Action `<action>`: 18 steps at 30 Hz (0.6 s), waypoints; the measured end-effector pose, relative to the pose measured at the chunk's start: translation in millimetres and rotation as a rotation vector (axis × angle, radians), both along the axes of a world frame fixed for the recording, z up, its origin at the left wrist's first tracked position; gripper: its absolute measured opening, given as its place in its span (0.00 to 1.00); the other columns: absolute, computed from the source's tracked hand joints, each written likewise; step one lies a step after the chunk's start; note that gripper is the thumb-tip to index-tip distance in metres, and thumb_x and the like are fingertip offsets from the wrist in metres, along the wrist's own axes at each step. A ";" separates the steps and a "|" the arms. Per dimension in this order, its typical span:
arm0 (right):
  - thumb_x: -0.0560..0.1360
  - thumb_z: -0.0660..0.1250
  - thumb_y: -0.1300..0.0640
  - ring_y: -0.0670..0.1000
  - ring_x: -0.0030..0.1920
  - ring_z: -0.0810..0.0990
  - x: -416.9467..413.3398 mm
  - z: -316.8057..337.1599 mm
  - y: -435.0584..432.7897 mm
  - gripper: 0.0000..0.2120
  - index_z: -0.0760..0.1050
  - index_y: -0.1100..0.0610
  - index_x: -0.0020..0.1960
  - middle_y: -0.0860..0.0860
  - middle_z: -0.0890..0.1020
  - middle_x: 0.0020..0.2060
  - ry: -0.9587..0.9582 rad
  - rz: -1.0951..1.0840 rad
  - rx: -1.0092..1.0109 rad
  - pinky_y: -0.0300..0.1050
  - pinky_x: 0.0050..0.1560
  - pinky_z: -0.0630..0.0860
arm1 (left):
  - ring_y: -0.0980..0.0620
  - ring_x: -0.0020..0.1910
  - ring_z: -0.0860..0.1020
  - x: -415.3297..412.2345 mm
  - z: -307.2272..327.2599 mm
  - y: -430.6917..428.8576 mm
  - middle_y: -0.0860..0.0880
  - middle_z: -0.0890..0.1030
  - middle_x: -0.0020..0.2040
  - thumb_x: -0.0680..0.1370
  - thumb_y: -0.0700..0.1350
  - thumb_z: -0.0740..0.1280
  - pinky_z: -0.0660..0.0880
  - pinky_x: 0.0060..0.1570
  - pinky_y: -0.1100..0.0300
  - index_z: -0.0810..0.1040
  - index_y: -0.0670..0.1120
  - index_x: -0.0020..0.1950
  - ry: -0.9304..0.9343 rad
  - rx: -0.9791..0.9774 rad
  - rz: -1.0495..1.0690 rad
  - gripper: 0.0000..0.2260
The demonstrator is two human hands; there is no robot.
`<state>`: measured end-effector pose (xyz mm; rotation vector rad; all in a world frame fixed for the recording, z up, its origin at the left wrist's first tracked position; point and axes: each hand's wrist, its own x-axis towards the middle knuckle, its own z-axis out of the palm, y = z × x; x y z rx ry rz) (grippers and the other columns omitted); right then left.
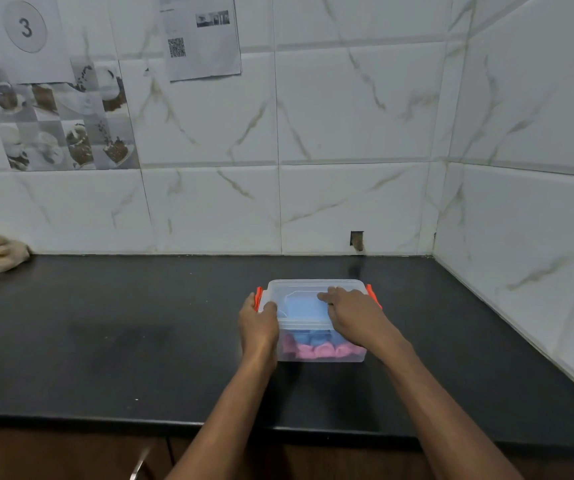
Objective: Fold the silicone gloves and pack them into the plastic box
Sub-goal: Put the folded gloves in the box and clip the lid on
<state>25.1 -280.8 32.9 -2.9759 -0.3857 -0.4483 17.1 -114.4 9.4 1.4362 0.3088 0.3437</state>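
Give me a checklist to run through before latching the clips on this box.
1. Gloves packed: blue gloves lie over pink gloves inside the plastic box, with nothing hanging out: ok.
2. Lid on the box: ok. Seated all round: cannot tell.
3. Clips latched: left clip and right clip both look swung outward: not ok.
4. Box steadied: left hand grips its left end, thumb on the lid: ok.
5. Lid pressed down: right hand rests its fingers on top: ok.
6. Box flat on the counter: ok.
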 end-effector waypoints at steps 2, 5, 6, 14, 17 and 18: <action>0.82 0.52 0.59 0.53 0.66 0.73 -0.2 0.4 0.8 0.22 0.64 0.48 0.75 0.51 0.65 0.75 0.002 -0.005 -0.009 0.49 0.69 0.65 | 0.46 0.57 0.79 0.4 -0.2 -0.4 0.47 0.78 0.63 0.79 0.42 0.62 0.77 0.60 0.45 0.70 0.48 0.72 -0.019 0.052 0.021 0.21; 0.82 0.51 0.59 0.53 0.67 0.72 0.1 0.6 0.0 0.23 0.64 0.48 0.75 0.51 0.65 0.76 0.010 -0.002 -0.015 0.50 0.70 0.64 | 0.46 0.58 0.77 0.8 -0.8 -2.7 0.46 0.77 0.63 0.79 0.43 0.61 0.76 0.60 0.47 0.69 0.46 0.72 -0.016 0.124 0.056 0.20; 0.82 0.51 0.59 0.53 0.66 0.73 0.6 0.2 -0.3 0.23 0.64 0.48 0.75 0.51 0.65 0.76 0.012 0.000 -0.014 0.49 0.69 0.65 | 0.46 0.58 0.77 2.2 -1.2 -2.9 0.47 0.77 0.62 0.79 0.42 0.61 0.76 0.59 0.48 0.70 0.46 0.71 -0.015 0.138 0.064 0.20; 0.82 0.51 0.59 0.53 0.65 0.73 2.6 -1.4 -0.3 0.22 0.65 0.49 0.75 0.52 0.66 0.75 0.023 0.008 0.002 0.47 0.65 0.69 | 0.44 0.52 0.80 5.2 2.0 -7.1 0.46 0.82 0.50 0.79 0.38 0.56 0.78 0.52 0.49 0.78 0.41 0.56 -0.049 0.371 0.119 0.13; 0.81 0.51 0.59 0.54 0.66 0.73 1.8 -2.2 -0.9 0.22 0.65 0.49 0.74 0.52 0.66 0.75 0.023 0.011 0.013 0.48 0.66 0.68 | 0.42 0.55 0.79 4.0 0.6 -10.5 0.42 0.82 0.54 0.80 0.37 0.54 0.76 0.57 0.47 0.78 0.41 0.58 -0.088 0.428 0.156 0.14; 0.81 0.52 0.59 0.53 0.65 0.74 0.7 -2.3 -1.1 0.22 0.65 0.49 0.74 0.52 0.67 0.75 0.019 0.015 0.017 0.48 0.65 0.69 | 0.42 0.55 0.78 3.9 -0.3 -10.6 0.42 0.81 0.55 0.81 0.37 0.54 0.76 0.57 0.49 0.77 0.41 0.59 -0.103 0.438 0.154 0.14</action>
